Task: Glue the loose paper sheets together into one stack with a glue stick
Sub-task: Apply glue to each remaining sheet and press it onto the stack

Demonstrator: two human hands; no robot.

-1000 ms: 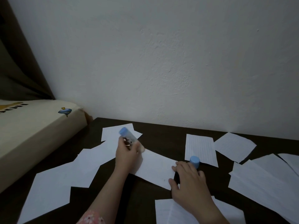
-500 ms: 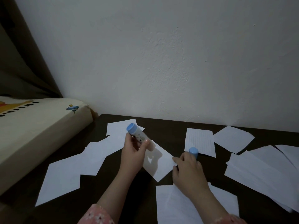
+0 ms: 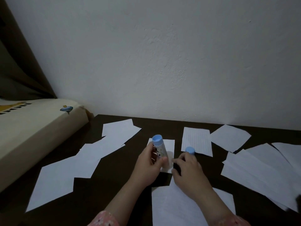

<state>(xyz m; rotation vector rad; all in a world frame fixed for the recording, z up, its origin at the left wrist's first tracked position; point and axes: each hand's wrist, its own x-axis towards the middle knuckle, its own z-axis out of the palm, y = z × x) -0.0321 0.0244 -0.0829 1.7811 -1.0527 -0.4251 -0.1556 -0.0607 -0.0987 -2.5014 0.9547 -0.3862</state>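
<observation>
The left hand has its fingers clamped around the glue stick, blue end up, the glue end pressed onto a small sheet that lies under and just beyond them, apparently to spread glue. The right hand has its fingers spread and pressing the sheet's near edge, likely to stop it sliding. The blue cap stands just past those fingers, on the edge of a lined sheet. More loose sheets lie scattered over the dark tabletop. Dark marks on the stick's label are unreadable.
</observation>
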